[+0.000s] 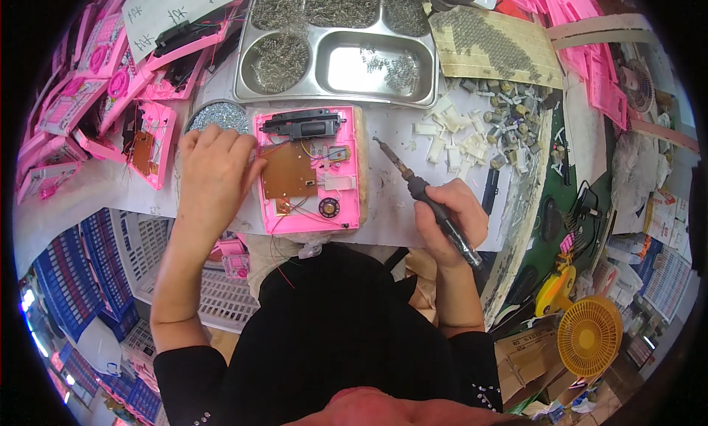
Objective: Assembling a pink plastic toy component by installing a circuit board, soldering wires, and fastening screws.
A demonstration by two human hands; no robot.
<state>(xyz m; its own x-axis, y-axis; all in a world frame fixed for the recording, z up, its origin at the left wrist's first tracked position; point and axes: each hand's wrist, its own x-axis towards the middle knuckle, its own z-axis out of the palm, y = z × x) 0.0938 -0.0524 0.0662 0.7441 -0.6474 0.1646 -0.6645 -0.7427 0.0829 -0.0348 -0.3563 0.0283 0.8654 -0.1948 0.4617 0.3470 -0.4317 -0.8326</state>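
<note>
My left hand [212, 164] is closed, its fingertips tucked down at the rim of a round dish of small shiny metal pieces [220, 116]. Whatever it may be pinching is hidden. In my right hand [459, 218] is a slim tool [408, 177] with a metal shaft, a narrow tip and a dark wrapped handle; I cannot tell whether it is a screwdriver or a soldering iron. Between the hands lies an open pink plastic casing [307, 221], holding a brown circuit board [287, 171], a black mechanism [304, 123], a round speaker [329, 207] and thin wires. The tool tip stays off the casing.
Behind the casing stands a metal compartment tray [335, 101] of small springs. White plastic parts [450, 134] and small motors [512, 116] lie to the right, below a card of small metal pieces [490, 42]. Pink casings [81, 105] pile up left. A yellow fan [588, 336] stands lower right.
</note>
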